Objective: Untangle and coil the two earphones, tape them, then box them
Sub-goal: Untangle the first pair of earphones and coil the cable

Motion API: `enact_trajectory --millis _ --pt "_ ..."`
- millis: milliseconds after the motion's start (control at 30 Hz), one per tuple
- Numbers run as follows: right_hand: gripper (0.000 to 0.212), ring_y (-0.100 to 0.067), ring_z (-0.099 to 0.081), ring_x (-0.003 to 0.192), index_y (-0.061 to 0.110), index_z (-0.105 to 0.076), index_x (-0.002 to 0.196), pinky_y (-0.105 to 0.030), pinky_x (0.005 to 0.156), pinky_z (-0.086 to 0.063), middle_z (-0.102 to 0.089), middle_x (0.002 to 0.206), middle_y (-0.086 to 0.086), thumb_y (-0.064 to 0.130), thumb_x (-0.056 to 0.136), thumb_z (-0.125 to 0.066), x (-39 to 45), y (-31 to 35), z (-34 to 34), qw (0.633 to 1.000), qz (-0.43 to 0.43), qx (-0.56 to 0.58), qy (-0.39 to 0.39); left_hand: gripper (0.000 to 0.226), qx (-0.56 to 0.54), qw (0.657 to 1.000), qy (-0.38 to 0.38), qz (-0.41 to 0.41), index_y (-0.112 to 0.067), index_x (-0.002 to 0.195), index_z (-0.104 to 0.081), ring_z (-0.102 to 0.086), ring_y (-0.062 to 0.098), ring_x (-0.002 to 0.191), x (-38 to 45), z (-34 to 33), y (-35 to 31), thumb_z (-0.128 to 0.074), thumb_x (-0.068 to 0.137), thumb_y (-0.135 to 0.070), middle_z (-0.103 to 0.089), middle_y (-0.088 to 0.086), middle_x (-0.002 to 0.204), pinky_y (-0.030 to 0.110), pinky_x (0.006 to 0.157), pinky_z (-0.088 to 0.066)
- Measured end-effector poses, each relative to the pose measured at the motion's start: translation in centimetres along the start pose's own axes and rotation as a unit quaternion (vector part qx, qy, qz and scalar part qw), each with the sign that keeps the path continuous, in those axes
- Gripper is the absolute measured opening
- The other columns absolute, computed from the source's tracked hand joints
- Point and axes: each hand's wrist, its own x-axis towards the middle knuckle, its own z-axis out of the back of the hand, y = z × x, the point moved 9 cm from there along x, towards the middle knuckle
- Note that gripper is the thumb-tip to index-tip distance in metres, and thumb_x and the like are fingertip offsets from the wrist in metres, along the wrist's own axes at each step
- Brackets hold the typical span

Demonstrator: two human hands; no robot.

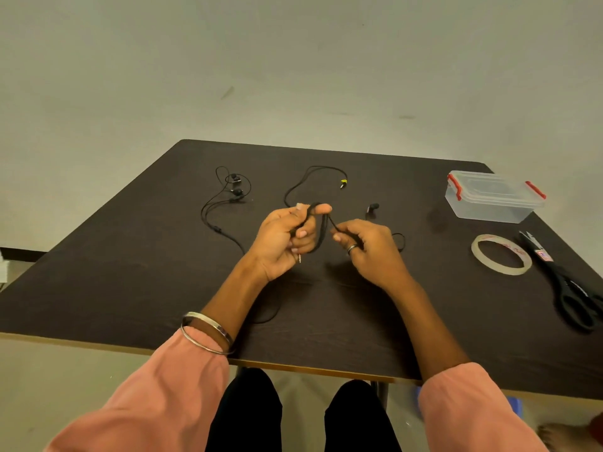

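**Coiling the first earphone cord – mid-wrap**

L hand holds a few loops of the thick black earphone cord wound round its fingers, thumb clamped on top; the metal jack plug pokes out below the palm. R hand pinches the free run of the same cord just to the right, fingers curled on it. The slack leads away from the R hand toward the far table – so the R hand feeds, the L winds. Cord looks matte, limp, braided-ish. The thin-wired second earphone lies loose far-left. Clear plastic box w/ red clips, tape roll, black scissors wait at right.
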Motion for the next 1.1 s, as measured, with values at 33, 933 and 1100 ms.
enact_trajectory --millis 33,933,1100 --pt "0.016 -0.019 -0.063 0.086 0.006 -0.069 0.104 -0.011 0.071 -0.04 -0.069 0.093 -0.006 0.012 0.092 -0.06 0.0 0.0 -0.7 0.999 0.001 -0.021 0.026 0.038 -0.021 1.0 -0.018 -0.01 0.006 0.114 -0.056 -0.025 0.001 0.037 0.1 0.5 -0.3 -0.029 0.103 -0.017 -0.039 -0.004 0.051 0.016 0.038 -0.02" --pt "0.021 -0.02 -0.061 0.075 0.014 -0.07 0.098 -0.038 0.08 -0.027 -0.067 0.083 0.002 0.011 0.079 -0.063 -1.8 6.0 -3.2 0.936 0.211 -0.279 -0.035 0.026 0.146 0.957 -0.189 -0.166 -0.008 0.096 -0.052 -0.068 0.015 0.081 -0.2 4.2 -3.3 -0.031 0.099 0.007 -0.066 0.013 0.109 0.02 0.07 -0.052" --pt "0.024 -0.019 -0.061 0.078 0.014 -0.071 0.101 -0.037 0.075 -0.035 -0.065 0.083 0.002 0.021 0.093 -0.049 -1.3 4.3 0.2 0.969 0.134 -0.172 -0.115 0.03 0.243 0.952 -0.132 -0.13 -0.013 0.098 -0.054 -0.069 0.016 0.078 0.0 2.1 -2.1 -0.03 0.1 0.006 -0.067 0.009 0.102 0.023 0.073 -0.053"
